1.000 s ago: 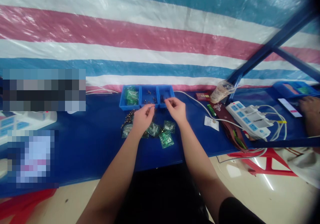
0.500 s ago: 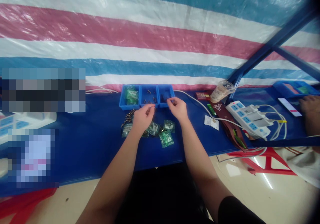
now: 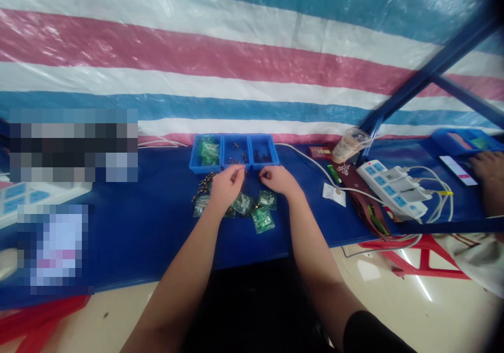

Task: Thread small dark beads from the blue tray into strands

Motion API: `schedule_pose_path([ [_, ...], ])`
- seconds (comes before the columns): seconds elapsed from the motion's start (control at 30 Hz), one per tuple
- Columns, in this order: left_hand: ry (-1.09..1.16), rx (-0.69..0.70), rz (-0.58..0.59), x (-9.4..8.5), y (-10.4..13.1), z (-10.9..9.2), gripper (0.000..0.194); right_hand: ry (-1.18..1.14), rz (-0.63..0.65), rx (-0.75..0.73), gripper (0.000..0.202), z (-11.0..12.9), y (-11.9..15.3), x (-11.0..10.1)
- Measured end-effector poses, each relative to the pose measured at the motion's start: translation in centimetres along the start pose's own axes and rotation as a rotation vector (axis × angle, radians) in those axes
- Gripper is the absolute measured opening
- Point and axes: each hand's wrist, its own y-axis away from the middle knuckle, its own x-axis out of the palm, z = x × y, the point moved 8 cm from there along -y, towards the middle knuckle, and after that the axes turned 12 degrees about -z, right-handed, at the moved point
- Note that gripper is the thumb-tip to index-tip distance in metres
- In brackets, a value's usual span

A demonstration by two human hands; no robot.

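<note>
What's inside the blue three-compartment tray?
Inside the blue tray: green packets at left, small metallic pieces in the middle, dark contents at right, too blurred to identify. Anything beneath the packets is covered.

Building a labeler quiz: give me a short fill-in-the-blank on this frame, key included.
1. The blue bin is divided into ____ sections.
2. As the camera sees it, the green packs in the bin lie in its ____ section.
3. The fingers of the person's left hand are closest to the bin's ____ section.
4. The stool at far right is ____ in color.

Missing words: three; left; middle; red.
</note>
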Motion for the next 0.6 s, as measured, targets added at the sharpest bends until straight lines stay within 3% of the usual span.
schedule_pose_path([
  [0.23,0.041,-0.007,0.073,0.7,0.2,-0.2,0.031,-0.297,-0.153,-0.023,0.015,2.8,0.0,-1.5],
  [0.6,0.007,0.033,0.049,0.5,0.2,-0.1,0.029,-0.529,-0.094,-0.012,0.023,3.7,0.3,-0.7],
])
